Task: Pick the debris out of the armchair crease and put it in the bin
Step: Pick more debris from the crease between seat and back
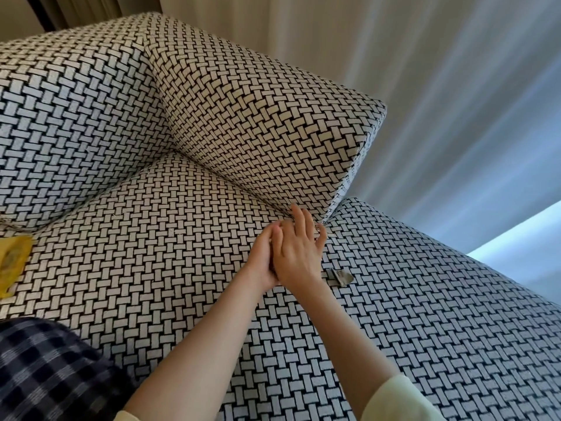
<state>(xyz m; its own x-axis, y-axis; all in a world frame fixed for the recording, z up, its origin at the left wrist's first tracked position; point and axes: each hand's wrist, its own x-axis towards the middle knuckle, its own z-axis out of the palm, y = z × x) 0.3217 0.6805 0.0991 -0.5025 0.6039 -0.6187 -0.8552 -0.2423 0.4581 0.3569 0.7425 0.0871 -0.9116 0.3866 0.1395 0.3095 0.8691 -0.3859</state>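
Woven black-and-white upholstery covers the armchair, whose seat spreads under both hands while a boxy arm cushion rises just beyond the fingertips. Pale curtains hang past the cushion, well to the right of the hands. Far to the left of the hands a yellow item lies on the seat, cut off by the frame edge and too partial to identify. A checked dark garment fills the near left corner. The left hand lies pressed against the right hand, largely hidden behind it, so whether either pinches anything cannot be told; the right fingers are loosely spread, reaching the crease. A crumpled grey scrap of debris lies just right of the right wrist, apart from it.
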